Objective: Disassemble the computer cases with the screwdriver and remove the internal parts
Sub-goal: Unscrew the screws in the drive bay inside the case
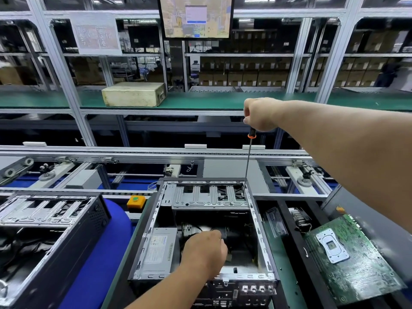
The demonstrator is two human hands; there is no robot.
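An open computer case (259, 233) lies on the bench in front of me, with a grey power supply (157, 250) at its left and a metal drive cage (200, 197) at its far end. My right hand (260, 113) is raised high and grips the black and orange handle of a long screwdriver (249, 159). The screwdriver tip rests at the far right corner of the drive cage. My left hand (204, 250) reaches down inside the case, fingers curled out of sight among dark parts.
A second open case (51, 221) lies at the left on a blue surface. A removed green motherboard (352, 257) lies at the right, past a black tray (289, 230). A conveyor rail (156, 152), a yellow button box (136, 201) and a beige box (133, 94) on a green shelf are behind.
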